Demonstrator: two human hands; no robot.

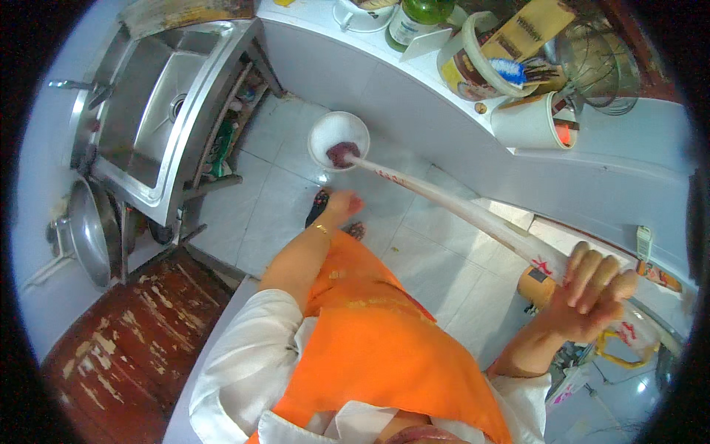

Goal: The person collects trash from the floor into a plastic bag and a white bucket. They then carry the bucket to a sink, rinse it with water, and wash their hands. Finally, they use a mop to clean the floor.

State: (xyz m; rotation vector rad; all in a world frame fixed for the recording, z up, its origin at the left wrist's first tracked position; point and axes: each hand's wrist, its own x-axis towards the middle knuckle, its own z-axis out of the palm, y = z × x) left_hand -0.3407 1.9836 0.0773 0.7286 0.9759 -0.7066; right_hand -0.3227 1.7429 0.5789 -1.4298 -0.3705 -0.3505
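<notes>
My right hand [596, 288] is wrapped around the upper part of a long white mop handle [455, 205] bearing red writing. The handle slants down to a dark reddish mop head [339, 154], which rests inside a white bucket [327, 130] on the tiled floor. My left hand [344, 205] hangs low in front of my orange apron [388, 361], a little short of the bucket and apart from the handle. It is blurred, and nothing shows in it; how far its fingers are curled is unclear. My dark patterned shoe [317, 208] shows beside it.
A stainless steel sink [161, 122] stands at the left over a cluttered shelf [227, 133]. On the right ledge are a green bottle [419, 19], a utensil tub [466, 61] and a white cup [521, 122]. A worn brown wooden surface [144, 333] lies at lower left.
</notes>
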